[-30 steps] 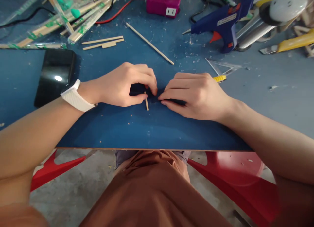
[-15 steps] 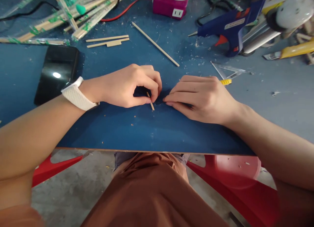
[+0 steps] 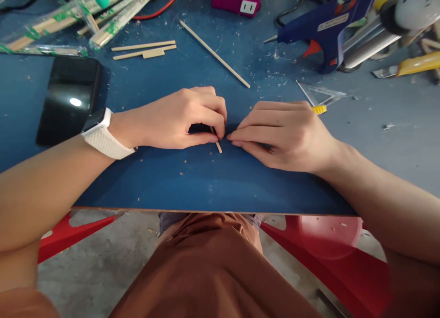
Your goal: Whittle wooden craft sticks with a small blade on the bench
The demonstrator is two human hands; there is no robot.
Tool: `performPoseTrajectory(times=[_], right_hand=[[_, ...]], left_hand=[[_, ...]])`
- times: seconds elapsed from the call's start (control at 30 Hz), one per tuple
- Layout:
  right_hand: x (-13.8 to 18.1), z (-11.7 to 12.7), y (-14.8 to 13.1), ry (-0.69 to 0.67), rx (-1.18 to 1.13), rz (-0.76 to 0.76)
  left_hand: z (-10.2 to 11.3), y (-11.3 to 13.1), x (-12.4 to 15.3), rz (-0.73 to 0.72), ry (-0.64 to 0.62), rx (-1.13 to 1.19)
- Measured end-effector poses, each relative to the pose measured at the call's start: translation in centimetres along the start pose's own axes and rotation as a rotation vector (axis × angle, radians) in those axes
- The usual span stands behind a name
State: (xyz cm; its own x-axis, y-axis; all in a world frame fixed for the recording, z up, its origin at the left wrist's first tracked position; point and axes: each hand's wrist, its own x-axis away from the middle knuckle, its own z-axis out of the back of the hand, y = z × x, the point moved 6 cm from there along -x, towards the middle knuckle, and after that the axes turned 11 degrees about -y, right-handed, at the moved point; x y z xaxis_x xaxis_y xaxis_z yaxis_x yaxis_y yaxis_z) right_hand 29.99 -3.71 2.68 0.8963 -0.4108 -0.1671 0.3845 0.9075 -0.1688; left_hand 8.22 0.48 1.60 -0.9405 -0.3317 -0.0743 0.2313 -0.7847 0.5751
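My left hand point(image 3: 195, 116) is closed in a pinch, thumb and fingertips on a short wooden stick point(image 3: 219, 147). One end of that stick juts out below the thumb; another bit shows within the curl of the fingers. Close by on the right, my right hand point(image 3: 285, 134) has its fingers pressed together, tips low over the blue tabletop point(image 3: 213, 185). Whatever its fingertips hold, if anything, is hidden. A ribbed yellow piece point(image 3: 319, 110) peeks out behind the right hand's knuckles, the rest of it covered.
A long thin stick point(image 3: 215, 53) and several shorter sticks point(image 3: 144, 46) lie farther back. A black phone point(image 3: 70, 100) is at left, near bagged sticks point(image 3: 113, 20). To the right are a blue glue gun point(image 3: 316, 29), a clear set square point(image 3: 323, 95) and a yellow cutter point(image 3: 415, 65).
The left hand and its short stick have shifted slightly right, closer to the right fingertips. The right hand keeps nearly the same pose. The view has moved a little, so background objects sit higher.
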Motion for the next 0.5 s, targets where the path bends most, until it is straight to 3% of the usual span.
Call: performPoseTrajectory(times=[0.13,0.27,0.5], right_hand=[[0.0,-0.14,-0.23,-0.017,0.051,0.024],[0.08,0.05,-0.31,0.05,0.043,0.062],[0.09,0.25,-0.19,0.057,0.015,0.071]], left_hand=[[0.01,0.0,0.02,0.018,0.022,0.015],[0.18,0.12,0.1,-0.001,0.032,0.066],[-0.3,0.17,0.03,-0.025,0.019,-0.05]])
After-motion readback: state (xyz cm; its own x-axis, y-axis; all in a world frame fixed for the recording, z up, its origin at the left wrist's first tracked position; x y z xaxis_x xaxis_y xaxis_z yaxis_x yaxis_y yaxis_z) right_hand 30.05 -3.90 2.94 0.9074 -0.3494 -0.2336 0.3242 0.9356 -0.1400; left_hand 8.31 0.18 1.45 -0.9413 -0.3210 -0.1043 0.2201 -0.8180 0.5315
